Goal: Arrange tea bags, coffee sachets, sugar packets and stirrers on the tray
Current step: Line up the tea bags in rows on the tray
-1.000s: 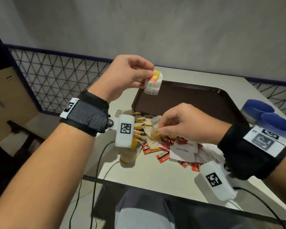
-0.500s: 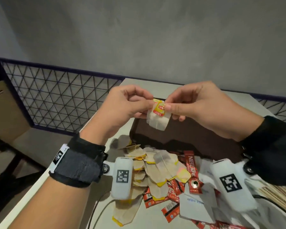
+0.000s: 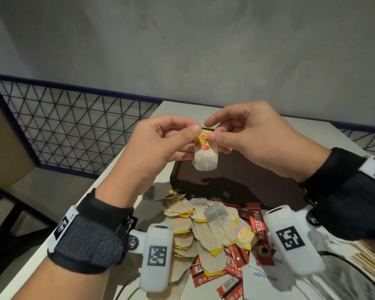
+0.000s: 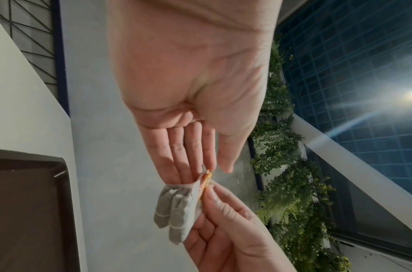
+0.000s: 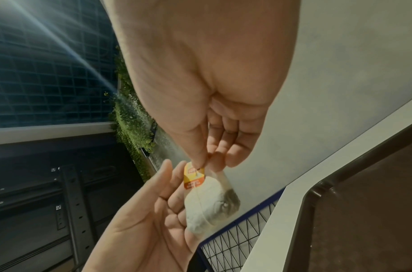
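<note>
- A tea bag (image 3: 205, 158) is pinched at its tag by left hand (image 3: 158, 146) and right hand (image 3: 256, 139) above the tray (image 3: 236, 180)
- Judged: placing step; it is to be lowered flat onto the tray

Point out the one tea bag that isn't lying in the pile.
The tea bag with the yellow tag, pinched between left hand and right hand above the tray.

The far side of the tray (image 3: 236, 182) is hidden behind both hands. The word on the tea bag (image 3: 206, 156) tag is partly covered by a right thumb. The stirrers (image 3: 370, 265) at 4 o'clock are cut off by the edge. Small print on the sugar packet (image 3: 266, 280) cannot be read.
</note>
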